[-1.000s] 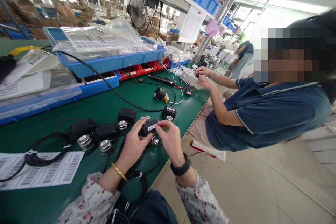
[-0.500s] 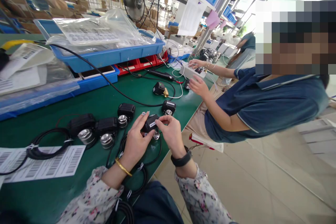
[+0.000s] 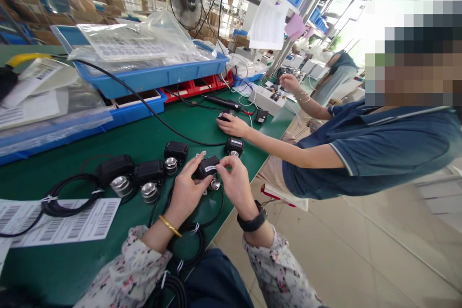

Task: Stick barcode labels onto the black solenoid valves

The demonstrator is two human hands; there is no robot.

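A black motorized valve (image 3: 207,164) with a white printed label on its housing and a silver metal fitting (image 3: 215,184) below sits between my hands, just over the table's front edge area. My left hand (image 3: 186,187) is closed around the housing's left side, thumb along its lower edge. With fingers pinched together, my right hand (image 3: 236,183) touches the housing at the right end of the label. Whether it also grips the label's edge is hidden. Close by are another black valve (image 3: 234,146) to the right and several more to the left, one of them (image 3: 176,150) nearest.
A barcode label sheet (image 3: 72,224) and coiled black cable (image 3: 57,197) lie at left. Blue trays (image 3: 155,77) with plastic bags stand behind. A co-worker's hand (image 3: 233,125) rests on a black valve at right, near a grey box (image 3: 267,100) and a screwdriver (image 3: 224,102).
The co-worker's nearer hand has moved left onto a black valve, and the other hand has lifted off the grey box. My own hands stay nearly in place on the valve.
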